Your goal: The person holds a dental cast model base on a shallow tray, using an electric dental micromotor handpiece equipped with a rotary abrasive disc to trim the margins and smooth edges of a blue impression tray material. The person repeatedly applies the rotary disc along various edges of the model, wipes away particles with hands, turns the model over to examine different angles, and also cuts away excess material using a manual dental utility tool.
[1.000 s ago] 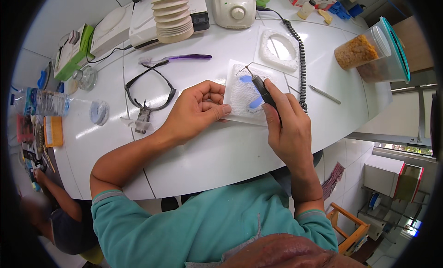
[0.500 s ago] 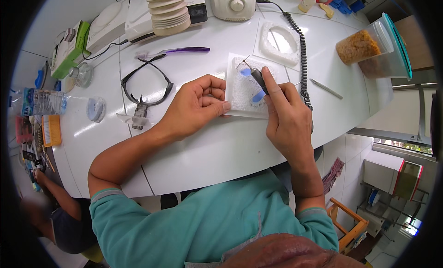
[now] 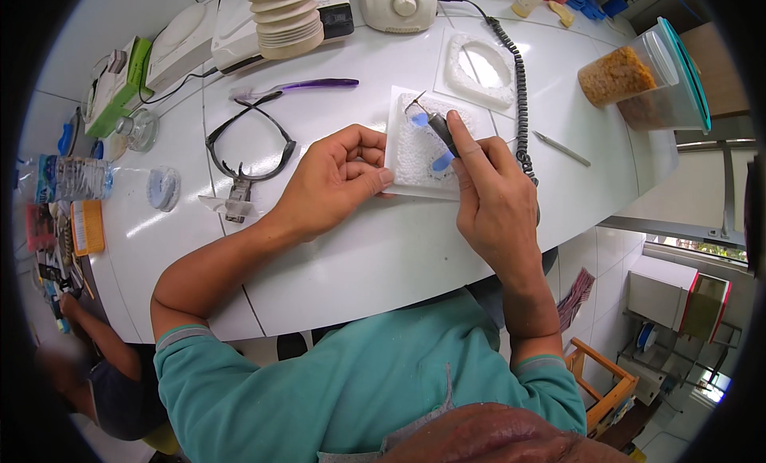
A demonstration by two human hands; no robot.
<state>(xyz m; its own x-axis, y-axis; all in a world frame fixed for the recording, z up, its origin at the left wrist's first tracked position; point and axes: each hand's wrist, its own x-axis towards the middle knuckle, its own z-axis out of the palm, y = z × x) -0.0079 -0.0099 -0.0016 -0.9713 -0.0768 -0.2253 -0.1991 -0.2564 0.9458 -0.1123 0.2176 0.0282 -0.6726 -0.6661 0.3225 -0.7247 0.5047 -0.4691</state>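
Observation:
My left hand [image 3: 339, 176] pinches the lower left edge of a white square pad [image 3: 396, 168], which has a bumpy surface and two pale-blue shapes [image 3: 442, 161]. In my right hand [image 3: 491, 196] is a dark pen-like powered tool [image 3: 439, 128], held over the pad with its fine metal tip at the pad's upper part. Behind the pad lies a white piece with an oval opening [image 3: 459, 84]. A coiled black cord [image 3: 520, 88] runs from a white control box [image 3: 391, 4] down to the right side. A slim metal tool [image 3: 562, 148] lies to the right.
On the bench [image 3: 335, 279] are dark safety glasses [image 3: 286, 153], a purple brush [image 3: 319, 83], food containers [image 3: 614, 76] at right, a ribbed hose [image 3: 283, 24], boxes [image 3: 112, 104] and bottles [image 3: 80, 178] at left. A co-worker [image 3: 104, 351] is at lower left; a wooden stool [image 3: 606, 391] at lower right.
The pad, both my hands and the powered tool sit slightly higher in the picture. The bench items also shift up and left a little, so the view has moved slightly.

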